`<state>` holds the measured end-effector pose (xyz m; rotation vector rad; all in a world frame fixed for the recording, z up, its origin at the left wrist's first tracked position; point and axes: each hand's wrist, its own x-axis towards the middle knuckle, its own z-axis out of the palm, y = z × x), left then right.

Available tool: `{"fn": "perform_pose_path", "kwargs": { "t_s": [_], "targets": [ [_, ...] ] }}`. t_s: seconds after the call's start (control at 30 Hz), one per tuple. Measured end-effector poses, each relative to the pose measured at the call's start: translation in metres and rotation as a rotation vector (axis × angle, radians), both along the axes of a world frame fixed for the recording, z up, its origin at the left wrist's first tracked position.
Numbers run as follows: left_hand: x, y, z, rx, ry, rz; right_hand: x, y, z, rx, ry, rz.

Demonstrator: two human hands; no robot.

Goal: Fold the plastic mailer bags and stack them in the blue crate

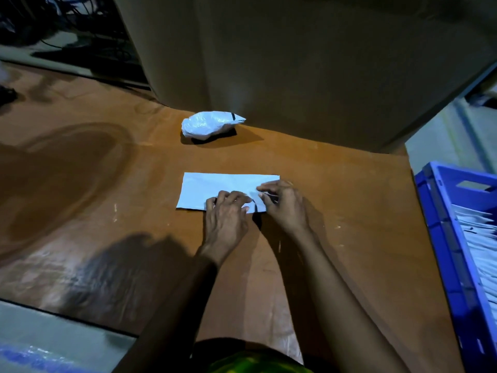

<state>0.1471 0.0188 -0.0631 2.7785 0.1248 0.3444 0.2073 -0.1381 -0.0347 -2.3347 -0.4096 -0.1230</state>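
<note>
A white plastic mailer bag [215,185] lies flat on the brown table [349,200], folded into a long strip. My left hand [226,219] rests on its near edge with fingers curled onto the plastic. My right hand [285,203] pinches the bag's right end near the near corner. A crumpled white mailer bag [208,124] sits farther back on the table. The blue crate [441,224] stands at the right edge, with several folded white bags [481,246] stacked inside.
A large grey-brown box or wall [295,55] rises behind the crumpled bag. Dark cables lie on the floor at the far left. A grey surface with a blue plastic sheet [29,356] shows at the near left corner.
</note>
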Motion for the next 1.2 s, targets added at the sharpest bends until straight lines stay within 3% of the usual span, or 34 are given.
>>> {"fn": "perform_pose_path", "kwargs": {
  "t_s": [0.1,0.43,0.63,0.87,1.03,1.2],
  "targets": [
    [-0.002,0.000,0.002,-0.004,0.014,0.007,0.000,0.021,-0.012,-0.131,-0.016,-0.031],
    [0.030,-0.003,0.019,0.202,0.150,-0.059,0.014,0.012,-0.010,-0.054,0.073,-0.073],
    [0.045,0.016,0.019,0.099,0.177,-0.136,0.021,0.031,-0.015,-0.154,0.048,-0.114],
    [0.035,0.048,0.000,0.128,0.109,-0.064,0.029,0.044,-0.008,-0.276,0.043,-0.051],
    [0.038,0.055,0.011,0.033,0.083,-0.072,0.002,0.064,-0.017,-0.213,-0.059,-0.032],
    [0.011,0.065,-0.009,0.163,-0.074,0.087,-0.008,0.061,-0.034,-0.122,-0.090,-0.070]
  ]
}}
